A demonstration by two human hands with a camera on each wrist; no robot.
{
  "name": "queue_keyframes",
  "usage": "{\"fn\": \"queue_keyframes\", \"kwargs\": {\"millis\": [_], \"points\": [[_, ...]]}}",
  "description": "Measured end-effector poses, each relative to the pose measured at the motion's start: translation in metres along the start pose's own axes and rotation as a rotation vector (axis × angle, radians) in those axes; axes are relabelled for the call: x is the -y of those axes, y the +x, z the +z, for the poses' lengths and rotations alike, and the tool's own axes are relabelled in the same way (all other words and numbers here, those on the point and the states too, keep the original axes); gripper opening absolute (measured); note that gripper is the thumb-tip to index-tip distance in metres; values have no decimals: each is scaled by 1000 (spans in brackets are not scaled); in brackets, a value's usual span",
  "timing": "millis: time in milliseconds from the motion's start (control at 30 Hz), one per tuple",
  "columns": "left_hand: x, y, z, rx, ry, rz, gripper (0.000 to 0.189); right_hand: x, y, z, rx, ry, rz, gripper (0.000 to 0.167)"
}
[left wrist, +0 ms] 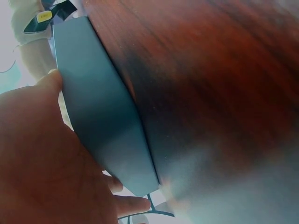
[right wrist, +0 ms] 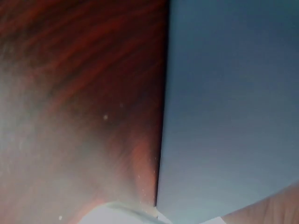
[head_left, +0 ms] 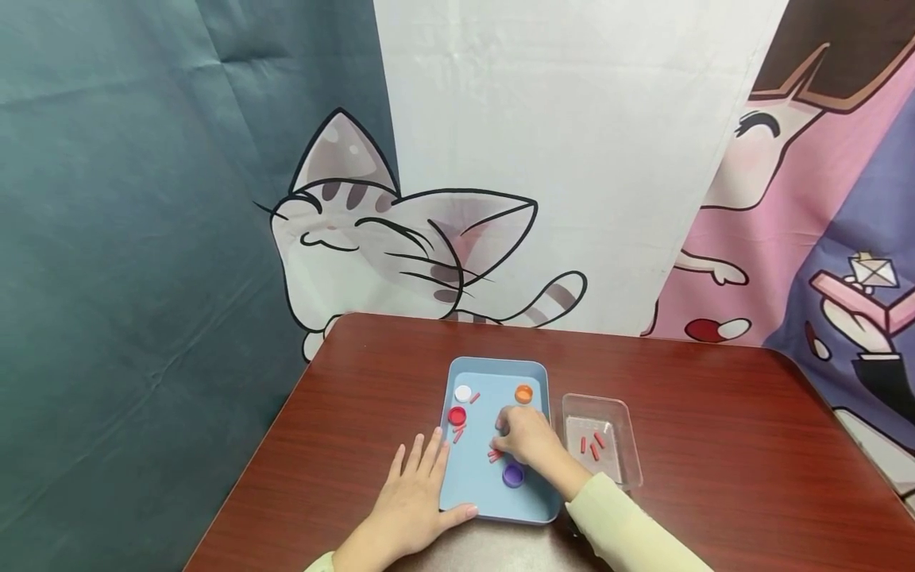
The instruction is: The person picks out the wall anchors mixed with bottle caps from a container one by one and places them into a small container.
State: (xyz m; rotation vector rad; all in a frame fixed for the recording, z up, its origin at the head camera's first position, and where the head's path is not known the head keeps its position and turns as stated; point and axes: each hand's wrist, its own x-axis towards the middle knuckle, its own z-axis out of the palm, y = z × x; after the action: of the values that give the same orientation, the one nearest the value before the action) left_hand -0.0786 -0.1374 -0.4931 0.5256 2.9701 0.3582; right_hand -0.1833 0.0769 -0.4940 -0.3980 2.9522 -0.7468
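Note:
A light blue tray (head_left: 475, 496) lies on the table with the left hand (head_left: 413, 504) along its left side. The left hand's fingers are spread and straight, its thumb at the tray's near-left corner. The left wrist view shows the tray's outer wall (left wrist: 100, 102) beside this hand. Over the tray's right half, the right hand (head_left: 532, 437) bends down with its thumb right at a few short red sticks (head_left: 495, 456); I cannot tell whether it pinches one. Just below these sticks is a purple cap (head_left: 513, 475). An orange cap (head_left: 524, 394) sits beyond the hand.
A white cap (head_left: 463, 394) and a red cap (head_left: 457, 415) stand along the tray's left side, each with red sticks (head_left: 459, 434) close by. To the right, a clear plastic box (head_left: 600, 405) holds 3 red sticks (head_left: 594, 451). A printed cloth (head_left: 572, 159) hangs behind the table.

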Motion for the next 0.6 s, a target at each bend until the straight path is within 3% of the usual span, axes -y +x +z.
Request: {"fn": "queue_keyframes", "kwargs": {"millis": [200, 467, 600], "points": [[1, 1, 3, -11, 10, -2, 102, -3, 0, -4, 24, 17, -47, 22], [1, 1, 1, 9, -2, -14, 104, -6, 10, -5, 7, 27, -51, 17], [0, 1, 1, 8, 1, -11, 104, -8, 9, -11, 29, 39, -114, 10]]}}
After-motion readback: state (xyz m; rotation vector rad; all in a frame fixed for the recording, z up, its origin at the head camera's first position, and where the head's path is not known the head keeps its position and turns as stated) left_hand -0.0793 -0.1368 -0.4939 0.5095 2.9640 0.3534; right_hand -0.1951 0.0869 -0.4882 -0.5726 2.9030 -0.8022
